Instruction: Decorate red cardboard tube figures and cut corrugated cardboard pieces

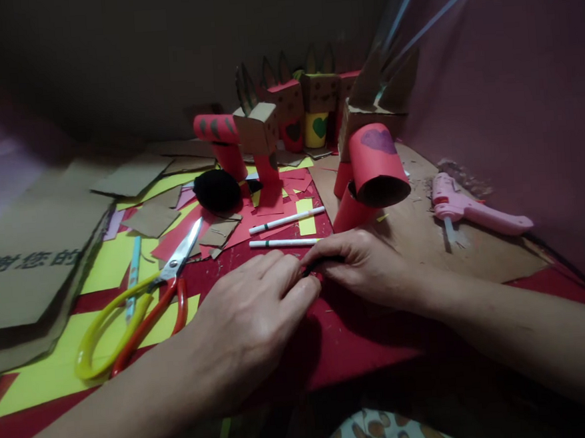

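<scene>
My left hand and my right hand meet over the red tabletop, fingers pinched together. Between them runs a thin black strand, which looks like yarn; its ends are hidden in my fingers. Just beyond my knuckles lie two slim white pens with dark bands, the nearer one partly behind my right fingers. A fuzzy black ball, perhaps yarn, sits farther back on paper scraps. Past my right hand stands a figure of red paper tubes with a cardboard head and a purple heart.
Scissors with yellow and red handles lie open at left, beside a light-blue pen and cardboard sheets. A pink glue gun rests on cardboard at right. Several more cardboard-and-tube figures stand at the back.
</scene>
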`<state>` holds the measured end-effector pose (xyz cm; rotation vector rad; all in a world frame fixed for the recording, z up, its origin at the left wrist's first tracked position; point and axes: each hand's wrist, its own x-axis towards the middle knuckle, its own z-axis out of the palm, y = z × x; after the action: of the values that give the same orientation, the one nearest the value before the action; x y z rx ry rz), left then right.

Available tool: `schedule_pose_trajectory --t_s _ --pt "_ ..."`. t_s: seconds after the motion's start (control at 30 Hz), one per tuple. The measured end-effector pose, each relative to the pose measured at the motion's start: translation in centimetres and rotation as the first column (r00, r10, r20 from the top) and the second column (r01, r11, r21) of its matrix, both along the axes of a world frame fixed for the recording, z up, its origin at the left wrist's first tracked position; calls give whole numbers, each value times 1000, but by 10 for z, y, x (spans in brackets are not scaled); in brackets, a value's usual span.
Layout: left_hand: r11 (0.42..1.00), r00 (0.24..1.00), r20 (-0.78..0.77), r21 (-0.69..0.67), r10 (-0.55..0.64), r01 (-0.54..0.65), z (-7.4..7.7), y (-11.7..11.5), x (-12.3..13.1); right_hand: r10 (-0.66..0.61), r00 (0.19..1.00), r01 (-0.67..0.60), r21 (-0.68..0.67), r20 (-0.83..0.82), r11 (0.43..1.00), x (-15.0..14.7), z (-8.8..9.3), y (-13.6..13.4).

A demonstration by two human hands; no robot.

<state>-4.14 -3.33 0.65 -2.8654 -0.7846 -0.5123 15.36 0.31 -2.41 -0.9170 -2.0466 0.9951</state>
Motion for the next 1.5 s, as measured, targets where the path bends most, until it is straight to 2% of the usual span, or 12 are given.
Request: schedule_pose_trajectory --t_s 0.17,0.3,0.43,0.57,0.67,0.73,0.8,0.9,1.07,1.17,1.33,1.5 --pt "999 999 42 31 -15 14 -6 3 -3 13 1000 -13 -10 -23 1000 0 1 0" --pt "999 1000 27 -41 -1 2 -9 7 -4 7 1000 -7 -29 -13 1000 0 1 -1" --pt "982 998 41 -184 47 -39 -6 8 -3 9 1000 -9 -18 -5 1000 -1 1 0" --pt "919 977 153 -386 147 -78 -5 7 0 32 999 -32 16 9 999 0 -1 0" --pt "915 954 264 -402 145 -27 -5 6 1 18 1000 -19 145 10 989 1 -2 -2" --pt "914 934 328 -406 141 5 -4 5 2 -33 999 30 289 4 957 2 -4 -4" --pt "885 900 385 -465 205 -3 -1 3 4 -62 998 63 404 -16 913 3 -4 -7" --pt "770 814 434 -638 386 -25 5 2 7 -41 998 54 471 -38 881 4 -4 -11" --pt "433 669 354 -900 653 54 8 2 10 -53 994 95 530 -93 843 4 2 -17" --pt "298 588 329 -942 739 153 8 3 11 -55 991 117 570 -124 813 4 4 -19" --pt "148 498 303 -934 813 326 5 4 14 -74 987 143 590 -140 795 3 4 -21" --pt "146 441 308 -920 843 363 2 4 15 -70 987 145 611 -145 779 3 3 -21"
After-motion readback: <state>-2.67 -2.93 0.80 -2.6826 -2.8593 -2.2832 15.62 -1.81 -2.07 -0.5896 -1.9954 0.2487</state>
